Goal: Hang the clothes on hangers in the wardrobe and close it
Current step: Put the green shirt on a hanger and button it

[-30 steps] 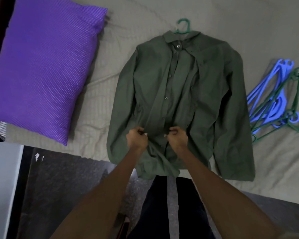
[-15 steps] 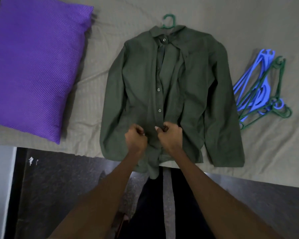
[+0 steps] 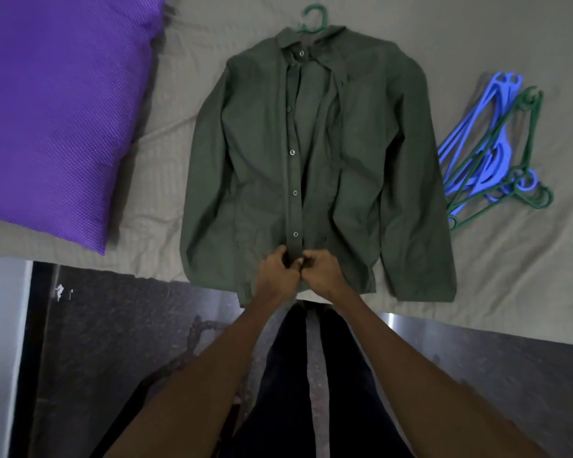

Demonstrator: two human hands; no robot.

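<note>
A dark green long-sleeved shirt [image 3: 252, 153] lies flat on the bed, front up, with a green hanger [image 3: 315, 18] inside it; only the hook shows above the collar. My left hand [image 3: 275, 276] and my right hand [image 3: 321, 274] meet at the bottom of the button strip, near the hem. Both pinch the fabric there, knuckles almost touching, around the lowest button. The upper front of the shirt hangs open.
The grey bedsheet [image 3: 493, 276] covers the bed. A purple pillow [image 3: 57, 104] lies at the left. A pile of blue and green hangers [image 3: 497, 153] lies at the right. Below the bed edge is dark speckled floor [image 3: 113, 342]. My dark trousers [image 3: 291, 391] show between my arms.
My two hands have come closer together at the lower button strip. The hem that hung over the bed edge now lies flatter. The view has shifted slightly.
</note>
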